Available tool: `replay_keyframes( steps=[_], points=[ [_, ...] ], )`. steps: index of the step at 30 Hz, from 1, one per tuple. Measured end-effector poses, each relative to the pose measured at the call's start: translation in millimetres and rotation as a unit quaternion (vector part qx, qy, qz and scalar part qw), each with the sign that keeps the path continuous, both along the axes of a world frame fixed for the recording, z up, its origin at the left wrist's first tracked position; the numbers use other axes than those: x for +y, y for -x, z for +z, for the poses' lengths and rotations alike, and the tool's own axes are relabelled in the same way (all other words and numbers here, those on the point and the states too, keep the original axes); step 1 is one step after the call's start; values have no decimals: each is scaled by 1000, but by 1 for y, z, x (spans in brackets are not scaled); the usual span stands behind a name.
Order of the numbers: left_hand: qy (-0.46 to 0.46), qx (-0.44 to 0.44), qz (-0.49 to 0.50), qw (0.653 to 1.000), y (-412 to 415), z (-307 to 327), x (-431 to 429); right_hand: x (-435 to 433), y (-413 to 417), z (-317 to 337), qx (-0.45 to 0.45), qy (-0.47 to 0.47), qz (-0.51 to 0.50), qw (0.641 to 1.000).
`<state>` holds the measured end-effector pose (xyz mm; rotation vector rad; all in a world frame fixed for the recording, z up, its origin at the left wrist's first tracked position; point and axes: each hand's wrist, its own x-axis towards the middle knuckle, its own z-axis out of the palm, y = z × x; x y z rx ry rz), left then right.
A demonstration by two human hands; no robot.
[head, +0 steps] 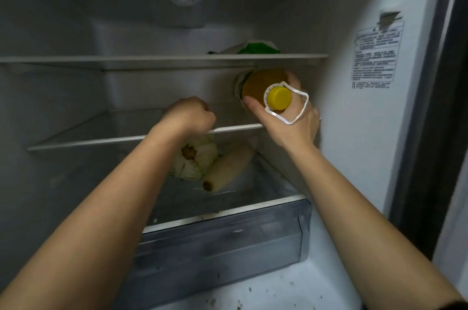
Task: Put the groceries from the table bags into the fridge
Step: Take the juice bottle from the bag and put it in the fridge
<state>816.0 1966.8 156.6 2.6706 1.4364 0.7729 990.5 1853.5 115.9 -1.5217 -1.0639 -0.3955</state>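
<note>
I look into the open fridge. My right hand [291, 122] grips an oil bottle [258, 84] with a yellow cap [278, 98] and a white carry loop. The bottle lies on its side, cap toward me, at the right end of the middle glass shelf [101, 132], close to the right wall. My left hand [190, 114] is a closed fist resting at the front of that shelf, left of the bottle. I cannot see anything in the fist.
A green-and-white packet [253, 48] lies on the upper shelf [152, 59]. Below, the open clear drawer [228, 231] holds a cabbage [202, 160] and a pale long radish [228, 167]. A label [377, 53] is stuck to the fridge's right wall.
</note>
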Motion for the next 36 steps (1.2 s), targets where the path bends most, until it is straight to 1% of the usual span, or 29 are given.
replay_keyframes(
  steps=[2,4,7,8,9,10,11,12,13,15,17,22,27,30,33,36],
  points=[
    [4,-2,-1,1000,0,0,2,-3,-1,-4,3,-4,1,1000],
    [5,-8,-5,1000,0,0,2,-8,-3,-13,26,-25,20,999],
    [7,-15,-8,1000,1,0,1,-15,2,-26,55,-93,45,993],
    [8,-16,-8,1000,1,0,0,-17,6,-27,39,-130,33,990],
    [9,-16,-9,1000,1,0,0,-19,9,-26,-1,-161,8,987],
    [8,-16,-9,1000,0,0,-1,-20,10,-23,-56,-172,-21,983],
    [8,-17,-8,1000,0,0,-2,-20,11,-17,-113,-153,-40,981],
    [6,-17,-8,1000,0,-1,-2,-20,12,-9,-159,-109,-49,980],
    [4,-16,-8,1000,0,-1,-2,-18,11,-2,-191,-57,-49,979],
    [3,-10,-10,1000,1,-1,-1,-13,10,8,-216,14,-42,975],
    [6,-8,-14,1000,3,-2,-1,-10,9,12,-211,40,-41,976],
    [3,-25,-18,1000,5,-3,-5,4,5,18,-174,55,-59,981],
    [-5,-27,-8,1000,5,-3,-10,12,-9,28,-103,92,-78,987],
    [-17,-35,6,999,5,-3,-12,17,-16,33,-68,117,-68,988],
    [-64,-55,22,996,5,-6,-16,18,-16,32,-54,139,-43,988],
    [-157,-77,39,984,7,-10,-31,13,-14,27,-113,163,-50,979]
  ],
)
